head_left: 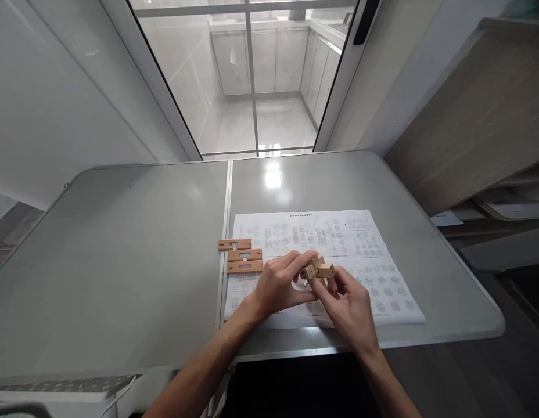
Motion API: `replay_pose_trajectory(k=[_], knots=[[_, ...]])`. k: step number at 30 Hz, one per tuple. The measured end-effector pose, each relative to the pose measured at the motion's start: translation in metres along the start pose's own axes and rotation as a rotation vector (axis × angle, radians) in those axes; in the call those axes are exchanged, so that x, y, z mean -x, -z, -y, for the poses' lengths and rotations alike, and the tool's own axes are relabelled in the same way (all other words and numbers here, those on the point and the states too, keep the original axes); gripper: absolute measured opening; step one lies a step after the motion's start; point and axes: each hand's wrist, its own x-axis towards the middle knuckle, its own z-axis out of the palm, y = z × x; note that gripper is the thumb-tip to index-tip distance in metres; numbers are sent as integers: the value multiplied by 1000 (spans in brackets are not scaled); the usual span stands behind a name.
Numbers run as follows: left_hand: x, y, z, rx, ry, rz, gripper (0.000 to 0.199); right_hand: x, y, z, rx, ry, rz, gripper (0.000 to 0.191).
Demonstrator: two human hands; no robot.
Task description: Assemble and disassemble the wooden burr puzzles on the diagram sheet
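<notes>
A small cluster of interlocked light wooden blocks is held up between both hands over a printed sheet. My left hand grips its left side, fingers over the top and thumb beneath. My right hand pinches it from the right and below, partly hiding its underside. The white instruction sheet with rows of small diagrams lies under the hands. Left of them, three reddish-brown wooden pieces with notches or slots lie one above another: an upper piece, a middle one and a lower one.
The grey folding table has a pale metal seam running across it, beside the wooden pieces. A glass door stands behind the far edge. Shelving with papers is at the right.
</notes>
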Motion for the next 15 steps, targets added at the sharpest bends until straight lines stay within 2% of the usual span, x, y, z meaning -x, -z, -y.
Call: replay_pose_trajectory(k=[7,15], knots=[[0,0,0,28,58,15,56,-5,10,-4,-25,14,150,42],[-3,-2,1,-21,20,-20,52,0,4,-7,50,111,10,44]])
